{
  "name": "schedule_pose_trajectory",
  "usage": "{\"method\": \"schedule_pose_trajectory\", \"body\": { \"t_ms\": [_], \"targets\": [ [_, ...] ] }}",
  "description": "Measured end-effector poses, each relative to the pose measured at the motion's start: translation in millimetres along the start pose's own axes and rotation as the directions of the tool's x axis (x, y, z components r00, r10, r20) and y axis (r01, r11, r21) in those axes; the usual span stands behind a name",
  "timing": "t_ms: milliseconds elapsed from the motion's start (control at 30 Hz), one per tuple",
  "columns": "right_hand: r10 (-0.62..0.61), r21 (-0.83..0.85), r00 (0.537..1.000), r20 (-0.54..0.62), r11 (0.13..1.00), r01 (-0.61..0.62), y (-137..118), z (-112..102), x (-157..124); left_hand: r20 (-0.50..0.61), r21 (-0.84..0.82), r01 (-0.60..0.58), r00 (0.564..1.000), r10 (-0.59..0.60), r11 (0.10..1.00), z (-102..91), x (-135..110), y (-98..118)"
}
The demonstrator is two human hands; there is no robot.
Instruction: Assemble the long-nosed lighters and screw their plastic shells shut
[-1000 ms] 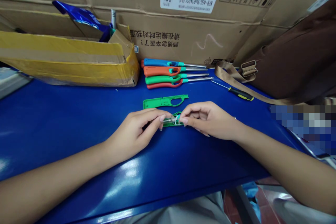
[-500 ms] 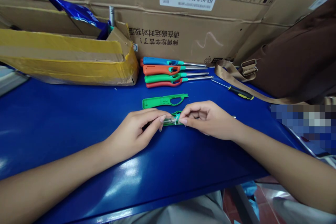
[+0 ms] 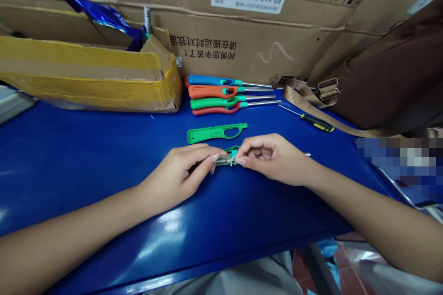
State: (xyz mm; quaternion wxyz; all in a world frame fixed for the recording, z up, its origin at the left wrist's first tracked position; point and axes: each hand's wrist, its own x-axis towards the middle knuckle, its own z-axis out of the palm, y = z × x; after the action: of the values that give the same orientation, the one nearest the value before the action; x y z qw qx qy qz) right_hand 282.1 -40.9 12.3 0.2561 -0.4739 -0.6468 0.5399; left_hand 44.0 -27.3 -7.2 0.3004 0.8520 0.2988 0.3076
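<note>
My left hand (image 3: 185, 170) is closed, its thumb and fingers pinching a small clear fuel tank (image 3: 221, 161) of a lighter. My right hand (image 3: 273, 156) is closed too, with thumb and index finger at the tank's right end, by a teal and white piece (image 3: 232, 154); what exactly those fingertips grip is hidden. Beneath lies an opened green lighter shell (image 3: 236, 148), mostly covered by my hands. A metal tip (image 3: 308, 154) shows beyond my right wrist. Just behind, the other green shell half (image 3: 202, 135) rests with its inside facing up.
Several assembled lighters (image 3: 211, 91) lie side by side at the back of the blue table (image 3: 104, 156). A screwdriver (image 3: 316, 122) is to their right, by a strap (image 3: 301, 97) and brown bag (image 3: 387, 60). A yellow-taped box (image 3: 131, 94) stands left, before a large carton (image 3: 249, 32).
The clear tank has shifted slightly toward me over the green shell, covering more of it. Both hands stay almost in place.
</note>
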Motion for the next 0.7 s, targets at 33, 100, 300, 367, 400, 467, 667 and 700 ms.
{"method": "schedule_pose_trajectory", "body": {
  "t_ms": [33, 100, 300, 367, 400, 467, 667, 700],
  "targets": [
    [0.000, -0.001, 1.000, -0.003, 1.000, 0.000, 0.3, 0.1, 0.1, 0.002, -0.002, 0.001, 1.000, -0.001, 1.000, 0.0, 0.1, -0.1],
    [0.001, -0.002, 1.000, -0.006, 1.000, -0.001, 0.9, 0.3, 0.4, 0.002, -0.007, -0.002, 1.000, 0.002, 1.000, 0.2, 0.0, -0.6],
    [-0.019, 0.000, 1.000, -0.013, 1.000, 0.019, 2.7, 0.5, 0.4, 0.009, -0.020, -0.002, 1.000, 0.002, 1.000, 1.1, -1.3, -2.5],
    [-0.017, 0.025, 1.000, -0.015, 1.000, 0.017, 3.2, 0.8, 0.1, 0.010, -0.027, -0.004, 1.000, 0.005, 1.000, 0.9, -1.7, -2.3],
    [-0.017, 0.034, 1.000, -0.018, 0.999, 0.017, 3.3, 1.1, 0.0, 0.011, -0.029, -0.004, 1.000, 0.004, 1.000, 0.7, -1.8, -2.2],
    [-0.014, 0.040, 1.000, -0.025, 0.999, 0.015, 3.5, 1.8, -0.1, 0.015, -0.029, -0.005, 1.000, 0.005, 1.000, 0.6, -1.8, -2.2],
    [0.053, 0.065, 0.998, -0.042, 0.997, -0.051, 4.6, 3.7, 0.5, 0.005, -0.032, -0.010, 1.000, 0.010, 0.999, 1.2, -1.0, -2.5],
    [0.061, 0.069, 0.997, -0.047, 0.996, -0.058, 4.8, 3.8, 0.7, 0.000, -0.033, -0.009, 1.000, 0.009, 0.999, 1.3, -0.9, -2.1]
  ]
}}
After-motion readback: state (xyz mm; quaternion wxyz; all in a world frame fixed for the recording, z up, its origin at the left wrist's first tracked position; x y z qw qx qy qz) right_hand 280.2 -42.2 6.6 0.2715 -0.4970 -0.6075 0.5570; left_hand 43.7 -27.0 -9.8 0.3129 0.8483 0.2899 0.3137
